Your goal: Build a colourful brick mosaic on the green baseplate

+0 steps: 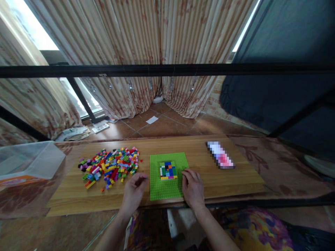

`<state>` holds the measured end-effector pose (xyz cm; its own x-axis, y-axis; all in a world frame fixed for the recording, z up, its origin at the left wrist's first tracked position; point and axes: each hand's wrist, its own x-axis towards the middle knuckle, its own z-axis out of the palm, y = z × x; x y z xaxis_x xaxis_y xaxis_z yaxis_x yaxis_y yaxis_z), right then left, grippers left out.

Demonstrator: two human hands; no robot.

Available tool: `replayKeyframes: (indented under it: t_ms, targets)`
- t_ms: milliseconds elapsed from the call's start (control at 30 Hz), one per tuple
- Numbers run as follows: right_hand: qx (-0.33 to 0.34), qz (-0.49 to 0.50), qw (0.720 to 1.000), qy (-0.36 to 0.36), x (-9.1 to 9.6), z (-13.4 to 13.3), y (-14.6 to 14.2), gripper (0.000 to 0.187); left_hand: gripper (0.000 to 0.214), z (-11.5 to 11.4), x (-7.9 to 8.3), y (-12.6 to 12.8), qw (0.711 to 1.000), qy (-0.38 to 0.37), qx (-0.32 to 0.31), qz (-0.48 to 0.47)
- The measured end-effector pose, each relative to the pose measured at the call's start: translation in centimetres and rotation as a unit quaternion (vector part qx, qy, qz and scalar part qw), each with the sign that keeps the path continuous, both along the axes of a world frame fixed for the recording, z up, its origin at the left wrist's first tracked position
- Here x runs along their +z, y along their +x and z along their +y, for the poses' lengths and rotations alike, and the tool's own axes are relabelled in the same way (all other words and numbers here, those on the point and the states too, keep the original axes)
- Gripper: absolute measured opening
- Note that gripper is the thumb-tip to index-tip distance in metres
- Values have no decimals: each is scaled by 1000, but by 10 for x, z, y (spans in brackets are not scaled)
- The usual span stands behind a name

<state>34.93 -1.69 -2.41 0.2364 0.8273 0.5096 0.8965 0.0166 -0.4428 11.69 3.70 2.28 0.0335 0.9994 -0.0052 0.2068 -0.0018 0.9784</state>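
A green studded baseplate lies on the wooden table, and a small square build of colourful toy bricks is fixed near its middle. Just left of the plate, my left hand is closed in a pinch. A tiny green toy brick shows at its fingertips. My right hand rests with curled fingers over the plate's right edge, thumb and fingertips closed against it. To the left of the plate spreads a large pile of loose toy bricks in many colours.
A phone with a blurred screen lies on the right of the table. At the left stands a clear plastic bin. A dark metal bar crosses beyond the table, before striped curtains. Papers lie on the floor.
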Motion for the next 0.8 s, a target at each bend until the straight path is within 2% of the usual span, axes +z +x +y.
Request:
replayKeyframes:
  t_ms: [233,533,800]
  targets:
    - [3,2,1000,5,-1,0,0,26,17,-1,0,2,1000,-13,-7,-23]
    - [4,10,1000,9,-1,0,0,27,18,-2,3,3,1000,-12,-13,-10]
    - [3,5,1000,10,-2,1,0,27,17,-1,-1,3,1000,-18,-16,-12]
